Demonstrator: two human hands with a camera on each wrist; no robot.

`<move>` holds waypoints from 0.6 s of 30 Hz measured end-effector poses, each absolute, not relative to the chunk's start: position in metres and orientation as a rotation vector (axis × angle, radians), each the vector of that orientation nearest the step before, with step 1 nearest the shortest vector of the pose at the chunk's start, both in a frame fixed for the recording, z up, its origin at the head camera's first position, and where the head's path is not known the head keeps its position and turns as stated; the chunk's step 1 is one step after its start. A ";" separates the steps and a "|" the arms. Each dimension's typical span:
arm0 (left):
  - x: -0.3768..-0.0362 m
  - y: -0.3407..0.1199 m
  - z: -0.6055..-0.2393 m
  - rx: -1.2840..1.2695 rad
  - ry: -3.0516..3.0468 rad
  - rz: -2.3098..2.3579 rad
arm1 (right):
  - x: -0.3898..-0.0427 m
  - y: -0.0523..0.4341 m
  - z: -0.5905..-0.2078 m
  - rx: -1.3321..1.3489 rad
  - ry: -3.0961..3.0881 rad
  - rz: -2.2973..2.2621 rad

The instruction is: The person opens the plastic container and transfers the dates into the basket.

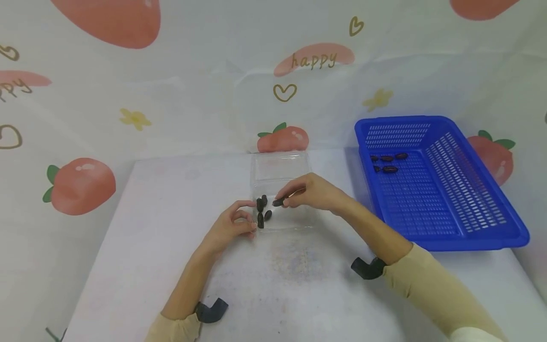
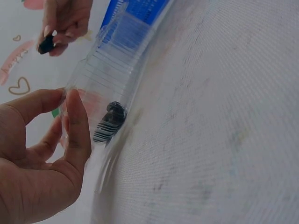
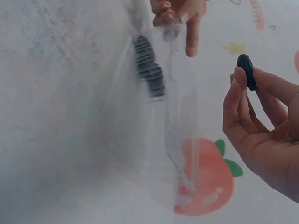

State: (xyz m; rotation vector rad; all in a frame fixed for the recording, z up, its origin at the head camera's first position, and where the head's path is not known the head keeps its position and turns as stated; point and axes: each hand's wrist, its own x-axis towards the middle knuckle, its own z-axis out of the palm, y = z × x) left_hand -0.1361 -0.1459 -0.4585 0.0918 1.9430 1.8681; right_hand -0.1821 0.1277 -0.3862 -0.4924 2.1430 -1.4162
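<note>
Right hand (image 1: 314, 192) pinches a dark piece (image 1: 278, 203) over the clear box (image 1: 282, 166); left hand (image 1: 231, 225) grips its rim

Clear glossy ribbed plastic for the box (image 1: 279, 175). Matt, woven-looking cloth over the bench (image 1: 171, 247). Shiny blue perforated plastic for the basket (image 1: 431, 199); dark smooth pieces (image 1: 261, 211) inside the box.

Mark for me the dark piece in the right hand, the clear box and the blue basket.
dark piece (image 1: 278, 203), head view, its middle, pinched by fingertips.
clear box (image 1: 279, 159), head view, far wall.
blue basket (image 1: 487, 240), head view, near rim.
</note>
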 end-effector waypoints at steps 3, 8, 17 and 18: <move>-0.136 -0.146 -0.458 0.090 1.942 1.866 | -0.181 0.135 -0.376 -0.491 2.164 -1.423; -0.135 -0.147 -0.458 0.077 1.940 1.860 | -0.182 0.151 -0.359 -0.481 2.226 -1.423; -0.135 -0.147 -0.456 0.091 1.936 1.861 | -0.190 0.186 -0.334 -0.435 2.356 -1.340; -0.136 -0.147 -0.456 0.091 1.936 1.861 | -0.191 0.189 -0.332 -0.426 2.377 -1.333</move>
